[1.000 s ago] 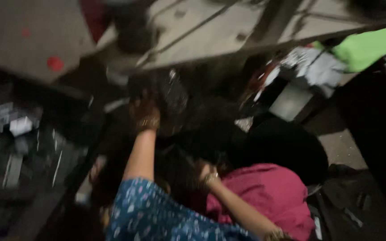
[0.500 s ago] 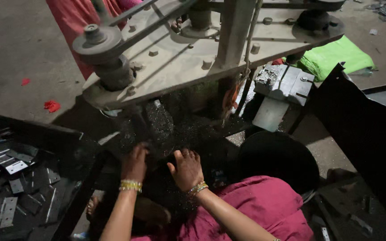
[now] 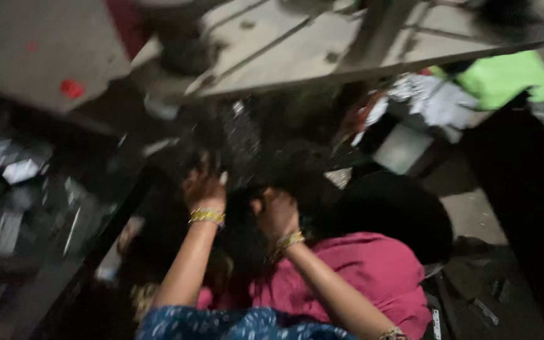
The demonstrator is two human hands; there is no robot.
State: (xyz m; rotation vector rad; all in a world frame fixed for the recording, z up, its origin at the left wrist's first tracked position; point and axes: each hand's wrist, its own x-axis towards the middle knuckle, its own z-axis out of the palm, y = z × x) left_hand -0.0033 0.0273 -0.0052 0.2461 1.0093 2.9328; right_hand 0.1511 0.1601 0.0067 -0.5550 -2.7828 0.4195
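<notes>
the view is blurred. the left hand is seen reaching into a dark glittery heap below a grey metal machine frame, its fingers spread over the dark material; whether anything is gripped cannot be told. a gold bangle is worn at its wrist. the right hand is placed just beside it, lower on the same dark heap, fingers curled downward; its hold cannot be made out either. a pink cloth is seen under the right forearm. small pale metal pieces are scattered in a dark tray at the left. a bright green cloth lies at the upper right.
</notes>
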